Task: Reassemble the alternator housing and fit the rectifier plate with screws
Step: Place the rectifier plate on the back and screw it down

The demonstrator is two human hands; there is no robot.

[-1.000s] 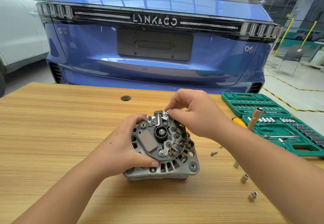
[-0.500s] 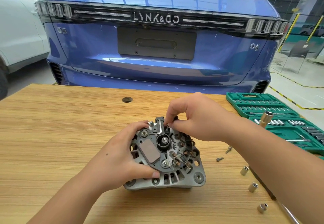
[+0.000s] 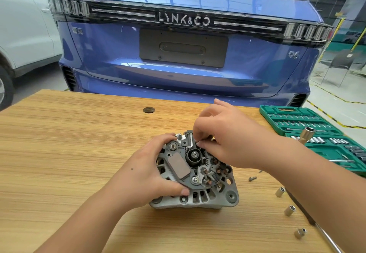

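Over the last second your right hand (image 3: 227, 140) has dropped from the far rim of the alternator (image 3: 195, 175) down onto its face, and its pinched fingertips (image 3: 199, 144) now sit just beside the grey bracket (image 3: 188, 140) at the top of the rectifier plate (image 3: 213, 171). I read that as a screw being started in a hole there, though the view is too poor to show whether anything is actually between your thumb and forefinger. If it is, the plate is only partly fastened, since one loose screw (image 3: 252, 178) lies on the bench (image 3: 69, 153) below your right forearm. Your left hand (image 3: 150, 173) has not shifted: it grips the near left side of the housing, thumb pressed along the lower edge and fingers curled over the top by the stud, steadying the unit, which rests on the bench between your two hands. Your right wrist is bent downward, with the little finger lifted away from the work. The loose sockets (image 3: 290, 210) and the green socket case (image 3: 316, 134) lie out beyond your right forearm.
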